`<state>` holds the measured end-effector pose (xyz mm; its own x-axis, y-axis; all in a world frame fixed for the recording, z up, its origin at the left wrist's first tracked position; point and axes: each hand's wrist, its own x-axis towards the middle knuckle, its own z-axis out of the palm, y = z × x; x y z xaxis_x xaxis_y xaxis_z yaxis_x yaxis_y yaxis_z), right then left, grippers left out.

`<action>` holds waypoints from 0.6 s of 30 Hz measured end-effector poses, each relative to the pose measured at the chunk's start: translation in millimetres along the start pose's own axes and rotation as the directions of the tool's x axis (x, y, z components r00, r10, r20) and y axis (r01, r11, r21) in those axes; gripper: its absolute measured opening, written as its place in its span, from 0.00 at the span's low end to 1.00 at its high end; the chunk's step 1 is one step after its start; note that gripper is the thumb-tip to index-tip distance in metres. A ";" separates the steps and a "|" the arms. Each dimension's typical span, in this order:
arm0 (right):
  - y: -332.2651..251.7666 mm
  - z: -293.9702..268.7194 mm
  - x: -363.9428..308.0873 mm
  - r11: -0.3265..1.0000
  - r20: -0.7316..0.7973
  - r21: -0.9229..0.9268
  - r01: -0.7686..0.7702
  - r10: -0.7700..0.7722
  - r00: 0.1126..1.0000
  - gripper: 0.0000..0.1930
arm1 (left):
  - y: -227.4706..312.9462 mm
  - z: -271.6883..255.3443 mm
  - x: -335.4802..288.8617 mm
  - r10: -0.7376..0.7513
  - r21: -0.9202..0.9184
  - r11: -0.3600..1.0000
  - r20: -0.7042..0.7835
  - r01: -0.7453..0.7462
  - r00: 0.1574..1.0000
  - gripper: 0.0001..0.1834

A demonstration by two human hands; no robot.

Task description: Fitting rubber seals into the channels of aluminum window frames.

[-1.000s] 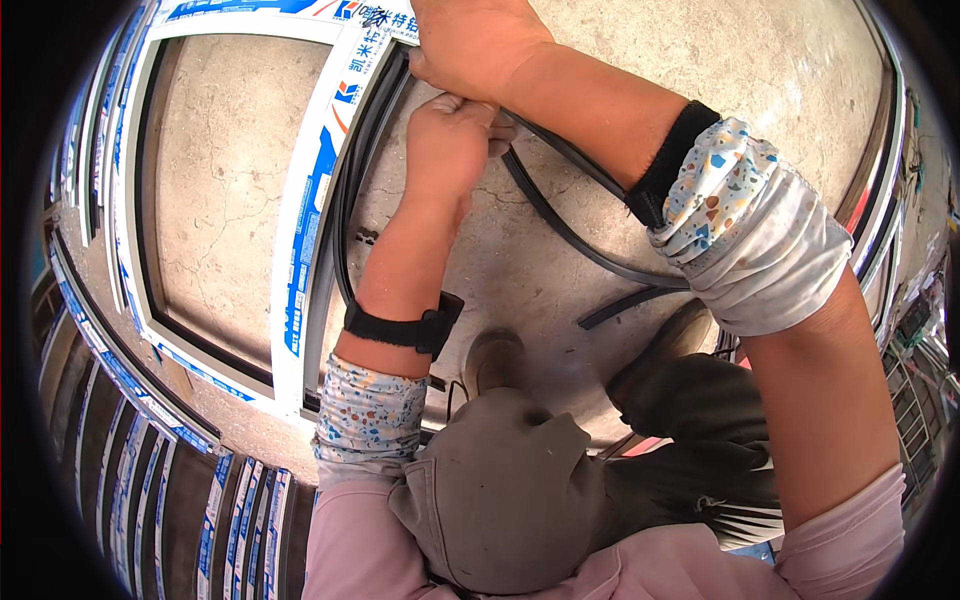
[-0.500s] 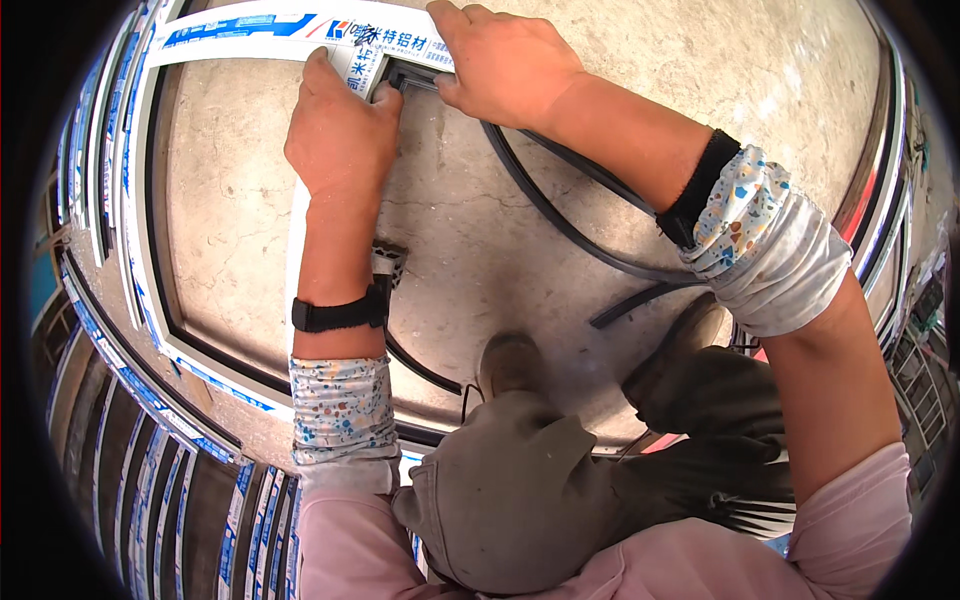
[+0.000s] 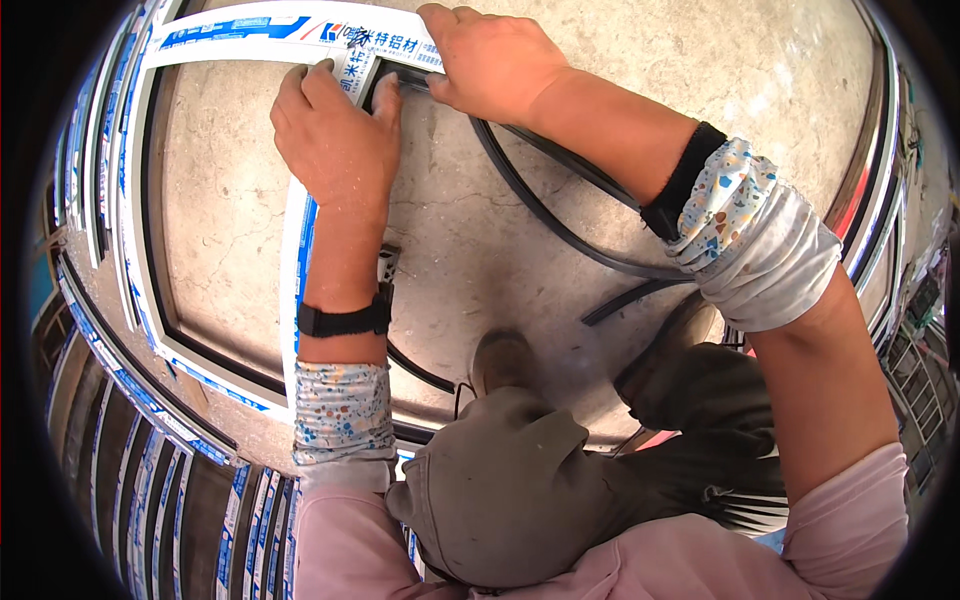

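A window frame (image 3: 235, 35) of white aluminium profiles with blue printed film lies on the floor. My left hand (image 3: 340, 140) straddles its upright bar (image 3: 295, 255) just below the upper joint, fingers on the left side and thumb raised at the inner corner. Over the top bar, my right hand (image 3: 495, 65) grips the profile, with its thumb on the inner edge. A black rubber sealing strip (image 3: 560, 229) trails from under the right hand in a long curve toward my right forearm. Its part at the inner corner is mostly hidden by my hands.
Film-wrapped profiles (image 3: 150, 490) are racked in several rows at the lower left. More frame pieces stand along the left and right rims. A loose strip end (image 3: 635, 297) lies near my feet, beside my shoe (image 3: 505, 360). Concrete floor (image 3: 220, 180) shows through the frame.
My left hand's fingers have shifted slightly left and down, and its thumb has lifted at the corner. The right hand stays on the top bar. The whole view has moved slightly.
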<state>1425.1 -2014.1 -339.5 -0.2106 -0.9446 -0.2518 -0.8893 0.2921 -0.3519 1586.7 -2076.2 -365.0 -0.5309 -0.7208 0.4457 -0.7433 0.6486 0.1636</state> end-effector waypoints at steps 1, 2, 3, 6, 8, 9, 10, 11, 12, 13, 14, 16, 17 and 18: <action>6.8 -1.3 -3.1 0.998 -0.023 0.029 0.048 -0.047 0.999 0.28 | 8.0 -5.0 -15.2 0.027 -0.061 0.998 -0.002 -0.027 1.000 0.29; 15.2 -3.6 -8.1 0.994 -0.044 0.055 0.093 -0.091 0.995 0.30 | 22.5 -13.5 -29.6 0.054 -0.127 0.991 -0.006 -0.054 0.999 0.29; 18.4 -6.2 -13.1 0.994 -0.037 0.057 0.093 -0.091 0.995 0.30 | 34.9 -20.5 -47.7 0.055 -0.248 0.968 0.129 -0.022 0.990 0.28; 25.4 -12.1 -24.6 0.988 -0.004 0.125 0.086 -0.086 0.996 0.35 | 77.7 -21.0 -80.9 -0.179 -0.453 0.437 0.803 0.777 0.569 0.28; 26.0 -6.4 -27.6 0.988 -0.024 0.120 0.094 -0.091 0.996 0.36 | 86.2 -5.3 -90.3 -0.141 -0.493 0.300 0.823 0.816 0.550 0.27; 25.7 -5.2 -29.3 0.988 -0.046 0.117 0.097 -0.092 0.995 0.37 | 87.7 0.5 -93.0 -0.096 -0.518 0.160 0.839 0.840 0.536 0.26; 27.1 -7.1 -30.2 0.985 -0.022 0.153 0.085 -0.082 0.996 0.38 | 86.0 3.8 -96.6 -0.098 -0.516 0.158 0.840 0.842 0.533 0.26; 33.3 -6.4 -33.5 0.986 -0.020 0.146 0.080 -0.078 0.997 0.38 | 88.5 3.6 -90.1 -0.114 -0.458 0.194 0.868 0.868 0.483 0.24; 39.9 -4.3 -37.4 0.984 -0.051 0.142 0.105 -0.099 0.994 0.36 | 91.0 2.9 -84.7 -0.132 -0.397 0.230 0.892 0.889 0.433 0.22; 45.1 -3.1 -40.1 0.982 -0.083 0.138 0.130 -0.119 0.989 0.35 | 95.3 2.8 -81.7 -0.127 -0.399 0.227 0.892 0.889 0.433 0.22; 43.9 -6.0 -40.5 0.982 -0.080 0.142 0.128 -0.117 0.990 0.35 | 98.0 0.8 -81.5 -0.245 -0.482 0.244 0.809 0.841 0.535 0.21; 41.6 -13.5 -39.8 0.893 -0.137 0.375 0.249 -0.213 0.967 0.29 | 99.8 -2.1 -81.2 -0.354 -0.552 0.274 0.703 0.787 0.616 0.19; 45.0 -12.6 -38.5 0.894 -0.135 0.374 0.245 -0.209 0.969 0.29 | 102.2 -2.1 -79.3 -0.241 -0.523 0.068 0.818 0.849 0.523 0.19; 49.7 -10.7 -34.2 0.889 -0.090 0.413 0.196 -0.175 0.980 0.31 | 104.9 -1.2 -78.8 -0.096 -0.444 -0.131 0.896 0.887 0.434 0.18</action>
<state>1383.7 -1968.8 -338.7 -0.0874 -0.9907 -0.1043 -0.6648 0.1360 -0.7346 1551.0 -1951.0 -381.9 -0.5235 -0.5942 -0.6106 -0.1928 -0.6155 0.7642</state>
